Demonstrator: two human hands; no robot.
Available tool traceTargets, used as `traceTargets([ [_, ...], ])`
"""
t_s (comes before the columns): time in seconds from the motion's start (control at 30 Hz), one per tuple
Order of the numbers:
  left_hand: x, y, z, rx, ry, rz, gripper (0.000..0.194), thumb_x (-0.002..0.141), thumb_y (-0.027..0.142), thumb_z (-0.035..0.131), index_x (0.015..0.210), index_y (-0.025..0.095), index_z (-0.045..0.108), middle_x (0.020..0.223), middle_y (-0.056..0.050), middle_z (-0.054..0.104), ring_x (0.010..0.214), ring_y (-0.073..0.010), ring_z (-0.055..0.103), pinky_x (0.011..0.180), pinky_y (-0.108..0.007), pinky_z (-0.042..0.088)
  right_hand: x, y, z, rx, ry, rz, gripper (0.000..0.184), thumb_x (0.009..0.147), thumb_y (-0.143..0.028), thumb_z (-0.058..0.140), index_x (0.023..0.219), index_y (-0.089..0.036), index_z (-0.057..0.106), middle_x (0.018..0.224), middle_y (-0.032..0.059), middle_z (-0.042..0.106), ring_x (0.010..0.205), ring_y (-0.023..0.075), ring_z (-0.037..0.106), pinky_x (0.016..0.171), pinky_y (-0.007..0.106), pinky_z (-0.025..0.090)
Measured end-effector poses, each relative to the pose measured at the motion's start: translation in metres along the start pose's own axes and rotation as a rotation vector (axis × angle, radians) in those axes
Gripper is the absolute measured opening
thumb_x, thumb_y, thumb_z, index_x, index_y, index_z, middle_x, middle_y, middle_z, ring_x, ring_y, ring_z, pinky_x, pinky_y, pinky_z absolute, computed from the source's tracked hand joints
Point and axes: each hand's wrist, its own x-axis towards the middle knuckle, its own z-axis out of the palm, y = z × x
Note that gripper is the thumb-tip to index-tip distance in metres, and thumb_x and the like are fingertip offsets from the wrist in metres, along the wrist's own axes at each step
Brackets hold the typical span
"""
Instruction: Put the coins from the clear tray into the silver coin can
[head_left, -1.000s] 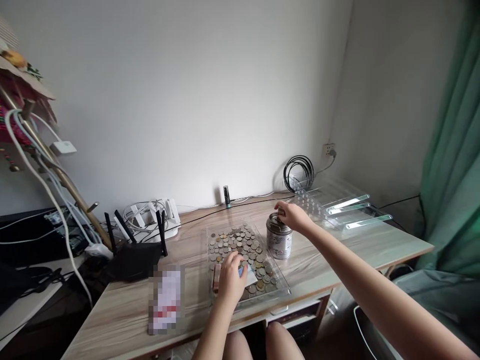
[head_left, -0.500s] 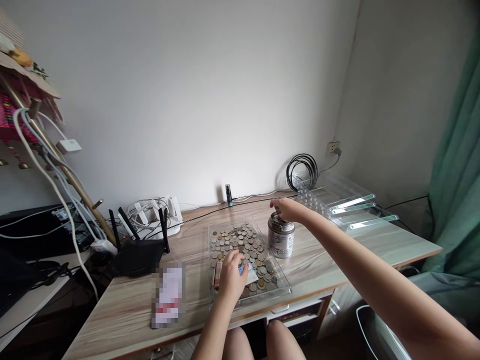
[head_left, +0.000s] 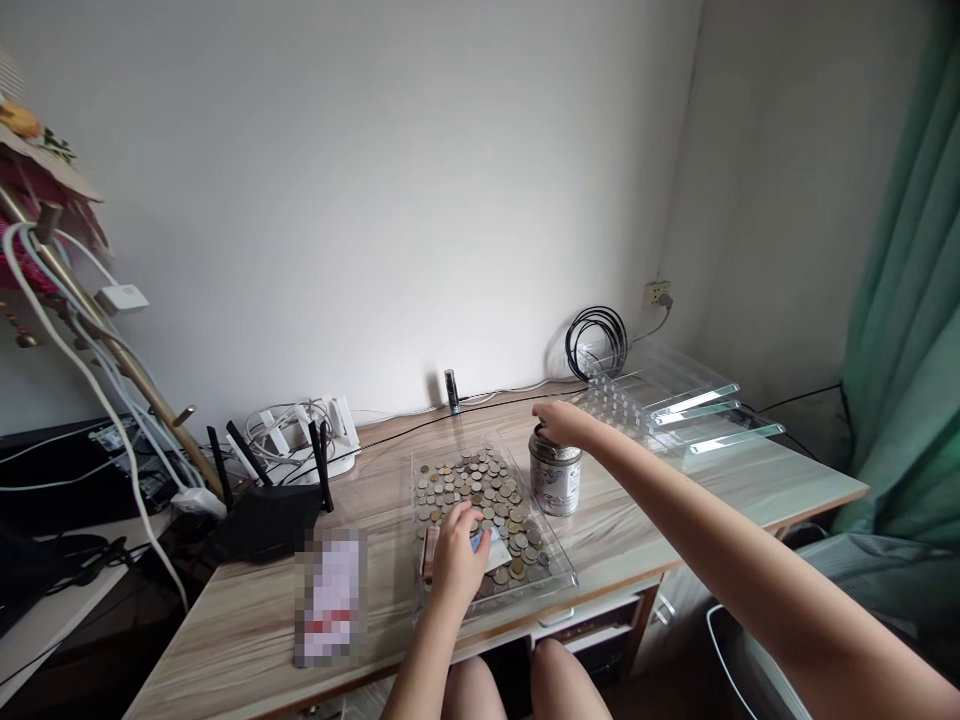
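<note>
Could tip round grey metal tin point(head_left: 555, 480), upright just R of clear rectangular plastic tray point(head_left: 541, 589) of round silvery metal coins point(head_left: 517, 568), if bumped by R hand point(head_left: 564, 425) atop; could shift coins by dragging L hand point(head_left: 459, 556), loosely curled over flat blue-white paper point(head_left: 495, 556). Can't see R fingertips or L palm; can't tell grip, either.

From my remote seat I count two hands, one left hand point(head_left: 459, 552) and one right hand point(head_left: 561, 424), plus two knees point(head_left: 474, 690). I make it one tin point(head_left: 555, 482), one coin-filled tray point(head_left: 517, 593), and dozens of coins point(head_left: 517, 568), too crowded for me to number exactly. Further off I tally one router point(head_left: 266, 522), four antennas point(head_left: 321, 466), one small bottle point(head_left: 451, 392), one wall socket point(head_left: 658, 293), one desk point(head_left: 645, 535) and one curtain point(head_left: 900, 350).
</note>
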Motion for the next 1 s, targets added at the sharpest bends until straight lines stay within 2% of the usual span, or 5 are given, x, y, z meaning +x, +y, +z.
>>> traceTargets([
  [0.17, 0.0, 0.001, -0.001, 0.007, 0.053, 0.028, 0.015, 0.073, 0.017, 0.048, 0.083, 0.019, 0.059, 0.103, -0.009, 0.057, 0.098, -0.0212, 0.053, 0.083, -0.038, 0.043, -0.032, 0.0, 0.006, 0.032, 0.194, 0.021, 0.036, 0.081, -0.024, 0.039, 0.116, -0.017, 0.046, 0.102, 0.0088, 0.059, 0.086, 0.0171, 0.055, 0.065, 0.023, 0.036],
  [0.3, 0.001, 0.002, -0.002, 0.027, 0.07, 0.011, 0.016, 0.074, 0.017, 0.047, 0.084, 0.019, 0.059, 0.1, -0.007, 0.058, 0.096, -0.0206, 0.053, 0.082, -0.036, 0.043, -0.053, 0.006, 0.014, 0.037, 0.281, 0.045, 0.025, 0.084, -0.025, 0.036, 0.094, -0.02, 0.058, 0.09, 0.0051, 0.062, 0.078, 0.0156, 0.055, 0.062, 0.023, 0.035],
  [0.43, 0.001, 0.0, -0.002, 0.094, 0.086, -0.046, 0.024, 0.076, 0.012, 0.041, 0.09, 0.019, 0.059, 0.097, -0.007, 0.06, 0.094, -0.0197, 0.053, 0.083, -0.035, 0.042, -0.057, 0.005, 0.017, 0.016, 0.374, -0.07, 0.035, 0.085, -0.032, 0.037, 0.115, -0.02, 0.051, 0.112, 0.0086, 0.055, 0.101, 0.0193, 0.046, 0.079, 0.028, 0.036],
  [0.8, -0.004, -0.004, 0.007, 0.251, -0.223, -0.043, 0.023, 0.062, 0.028, 0.065, 0.083, 0.019, 0.066, 0.103, -0.01, 0.058, 0.101, -0.0277, 0.047, 0.084, -0.04, 0.037, -0.062, 0.0, 0.028, 0.067, 0.354, 0.115, 0.049, 0.087, -0.042, 0.025, 0.076, -0.02, 0.067, 0.119, 0.0094, 0.05, 0.119, 0.0256, 0.03, 0.095, 0.052, 0.017],
  [1.0, -0.001, 0.0, 0.002, 0.211, -0.176, -0.09, 0.011, 0.07, 0.011, 0.053, 0.072, 0.016, 0.062, 0.084, -0.007, 0.06, 0.084, -0.0192, 0.053, 0.074, -0.03, 0.04, -0.082, -0.037, 0.035, 0.248, 0.499, -0.132, 0.028, 0.084, -0.028, 0.039, 0.098, -0.019, 0.061, 0.108, 0.0102, 0.056, 0.104, 0.0217, 0.045, 0.092, 0.043, 0.03],
])
